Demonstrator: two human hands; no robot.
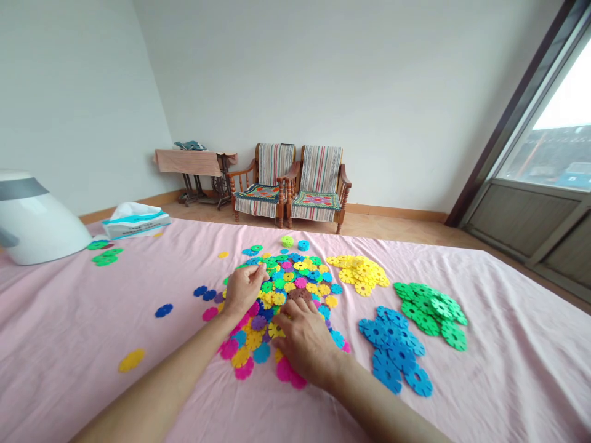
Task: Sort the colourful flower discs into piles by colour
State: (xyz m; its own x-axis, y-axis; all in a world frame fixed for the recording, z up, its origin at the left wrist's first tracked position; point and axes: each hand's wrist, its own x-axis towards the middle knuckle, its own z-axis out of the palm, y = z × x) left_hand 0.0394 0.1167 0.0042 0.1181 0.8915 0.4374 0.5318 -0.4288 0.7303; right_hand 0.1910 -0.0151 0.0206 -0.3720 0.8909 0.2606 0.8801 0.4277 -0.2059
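A mixed pile of flat, notched plastic flower discs [281,286] in many colours lies on the pink cloth before me. Over its left side, my left hand [244,286] is closed, thumb and fingertips pinched together; whatever they hold is hidden. My right hand [308,338] rests palm-down on the near right part of the pile, fingers a little bent and apart. Its fingertips reach a brown disc [300,295], and a yellow disc [276,330] lies beside its thumb. Pink discs [290,373] show under the wrist side.
To the right lie single-colour heaps: yellow discs [362,274], green discs [427,306] and blue discs [392,344]. Two small stacks, lime [287,242] and blue [303,245], stand behind the pile. A white kettle [41,221] and a tissue pack [136,221] stand at left.
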